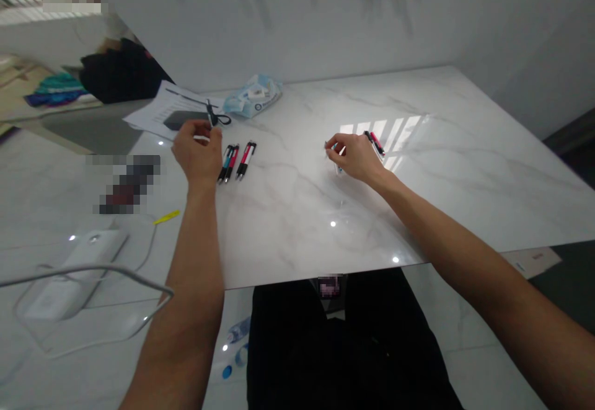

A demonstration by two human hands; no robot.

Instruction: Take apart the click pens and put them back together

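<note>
My left hand (198,154) sits at the table's far left, its fingers pinched on a small white item (201,139) that is mostly hidden. Just right of it lie several pens with red, blue and black barrels (237,162). A small black cable (216,118) lies beyond my fingertips. My right hand (353,158) pinches a slim pale pen (337,163), its barrel partly hidden by my fingers. Behind that hand, a black-and-red pen (375,144) lies on the table, touching or very near my knuckles.
The hands work over a white marble-patterned table (297,224). Papers (160,112) with a dark flat object (183,120) and a packet of face masks (253,95) lie at its far left. A white device with a cable (69,276) lies lower left, beyond the table's edge.
</note>
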